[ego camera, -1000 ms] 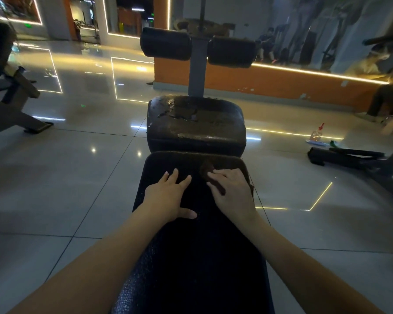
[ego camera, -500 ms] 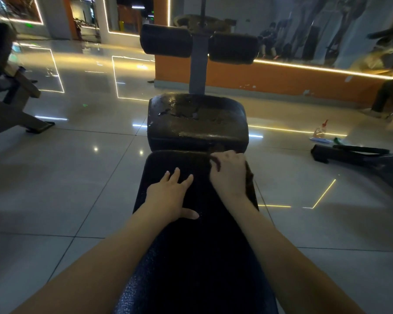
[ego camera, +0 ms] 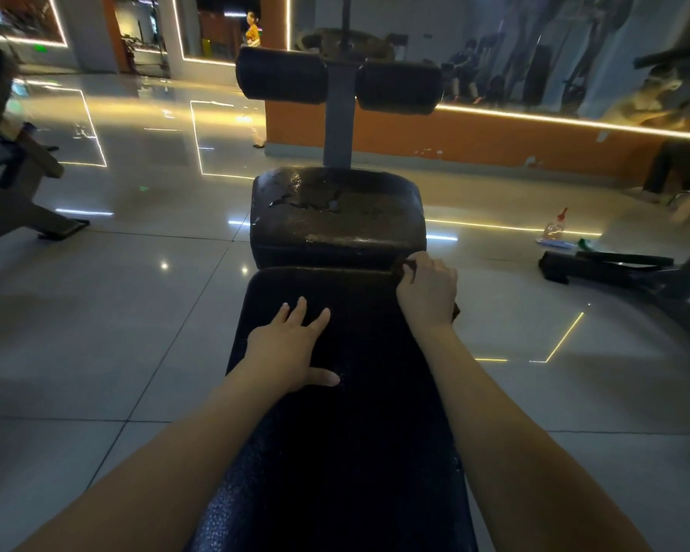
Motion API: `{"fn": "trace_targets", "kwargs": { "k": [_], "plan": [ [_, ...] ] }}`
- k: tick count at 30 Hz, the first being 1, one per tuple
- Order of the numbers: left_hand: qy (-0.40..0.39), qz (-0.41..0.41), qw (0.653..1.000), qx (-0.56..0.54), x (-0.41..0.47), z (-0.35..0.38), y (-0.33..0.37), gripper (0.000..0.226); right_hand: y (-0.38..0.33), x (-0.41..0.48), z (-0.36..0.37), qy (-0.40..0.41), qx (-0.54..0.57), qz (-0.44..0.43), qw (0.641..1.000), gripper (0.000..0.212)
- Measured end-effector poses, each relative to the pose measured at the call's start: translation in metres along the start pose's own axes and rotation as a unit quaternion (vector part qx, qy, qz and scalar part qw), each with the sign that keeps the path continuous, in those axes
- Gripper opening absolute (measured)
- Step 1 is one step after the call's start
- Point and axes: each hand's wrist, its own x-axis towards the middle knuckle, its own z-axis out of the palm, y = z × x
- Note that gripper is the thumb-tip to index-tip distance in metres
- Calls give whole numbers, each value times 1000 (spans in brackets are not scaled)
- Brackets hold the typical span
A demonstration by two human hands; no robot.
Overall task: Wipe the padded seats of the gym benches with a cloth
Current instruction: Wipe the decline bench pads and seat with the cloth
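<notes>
Two bare forearms reach forward over one long black pad (ego camera: 335,452) of a gym bench, which runs away from the person. The left hand (ego camera: 285,348) lies flat on this pad, fingers straight and slightly spread, thumb stuck out toward the right hand, holding nothing. The right hand (ego camera: 427,292) is farther forward, at the pad's far right corner, its fingers curled down over one dark brown cloth (ego camera: 400,268). The cloth is pressed between that hand and the pad, with one bit showing past the fingertips and another bit just beside the wrist on the outer side.

Just beyond the right hand's fingers, across a narrow gap, sits a second, shorter pad (ego camera: 337,217), glossy, with wet-looking patches on top. Beyond it a grey post (ego camera: 338,125) rises and carries two black roller cushions, one on the left hands' side (ego camera: 281,75) and one on the right (ego camera: 399,87).

The floor (ego camera: 96,312) is pale glossy tile with thin light strips reflected in it. Well out to the right of the right hand lies a black machine frame (ego camera: 602,264), and past that stands one spray bottle (ego camera: 554,229) with a red top. Far out to the left of the left hand is part of another bench (ego camera: 21,201). At the back runs an orange wall base (ego camera: 494,137) under a mirror, and one person (ego camera: 252,31) stands in a far doorway.
</notes>
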Motion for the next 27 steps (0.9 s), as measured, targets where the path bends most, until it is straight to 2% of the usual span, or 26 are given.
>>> {"fn": "trace_targets", "kwargs": {
  "k": [7, 11, 13, 16, 18, 20, 24, 27],
  "plan": [
    [5, 3, 1000, 4, 0, 0, 0, 106, -44, -22, -7, -44, 32, -110, 992, 20],
    [6, 4, 1000, -9, 0, 1, -2, 106, -48, -34, -4, -63, 31, -225, 972, 23],
    [3, 4, 1000, -12, 0, 0, -1, 106, -25, -17, -5, -36, 2, -221, 975, 24],
    [-1, 7, 1000, -11, 0, -2, 2, 106, 7, 8, -4, -15, 12, -106, 994, 27],
    [2, 6, 1000, -11, -1, -2, 1, 107, 5, 8, -2, -15, 28, -77, 997, 28],
    [6, 7, 1000, -10, -1, 0, -2, 107, -5, -7, -4, -27, 54, -96, 994, 29],
    [17, 15, 1000, -15, 3, 5, -2, 107, 1, -59, -32, -129, 118, -208, 962, 34],
    [17, 15, 999, -23, 1, 5, -3, 106, 9, -75, -35, -126, 123, -249, 952, 28]
  ]
}}
